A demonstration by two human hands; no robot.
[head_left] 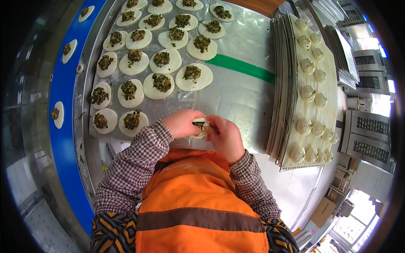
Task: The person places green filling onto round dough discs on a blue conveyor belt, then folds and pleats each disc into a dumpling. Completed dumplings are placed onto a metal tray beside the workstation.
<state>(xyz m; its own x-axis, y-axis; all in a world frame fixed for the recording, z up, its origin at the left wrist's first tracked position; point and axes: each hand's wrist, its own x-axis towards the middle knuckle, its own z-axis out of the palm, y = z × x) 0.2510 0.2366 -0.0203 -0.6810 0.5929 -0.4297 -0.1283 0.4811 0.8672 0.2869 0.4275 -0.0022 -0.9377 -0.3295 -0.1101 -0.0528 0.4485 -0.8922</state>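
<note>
Near the front edge of the metal table (236, 98), both my hands are closed around one bun (200, 126), a dough round gathered up around dark green filling. My left hand (182, 123) cups it from the left. On the other side, the fingertips of my right hand (225, 137) pinch the dough's rim. Part of the filling still shows between the folds; the underside is hidden by my fingers. To the left and beyond lie several flat dough rounds, each topped with chopped filling, the nearest being one round (194, 83) just past my hands.
A blue conveyor belt (63, 149) at the left carries several filled rounds. Right of the table, a stack of trays (291, 126) bears several pleated buns (304, 125) on its top tray. A green strip (242, 67) crosses the table. Metal racks and a cardboard box (323, 211) stand farther right.
</note>
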